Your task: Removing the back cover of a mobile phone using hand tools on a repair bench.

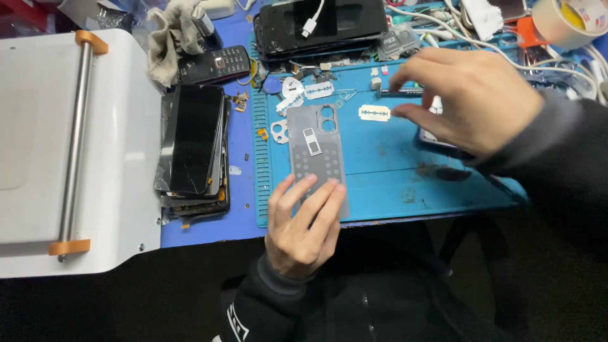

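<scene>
A grey phone back cover with camera cut-outs lies inner side up on the blue work mat. My left hand rests flat on the cover's near end, fingers spread, pressing it down. My right hand hovers over the mat's right half, thumb and fingers reaching toward a thin dark tool and a razor blade lying just beyond the cover. Whether the fingers touch the tool is unclear. A dark phone edge shows under the right palm.
A stack of black phone screens sits left of the mat beside a white machine with a metal bar. A keypad phone, a rag, a large dark phone, more blades, cables and tape crowd the back.
</scene>
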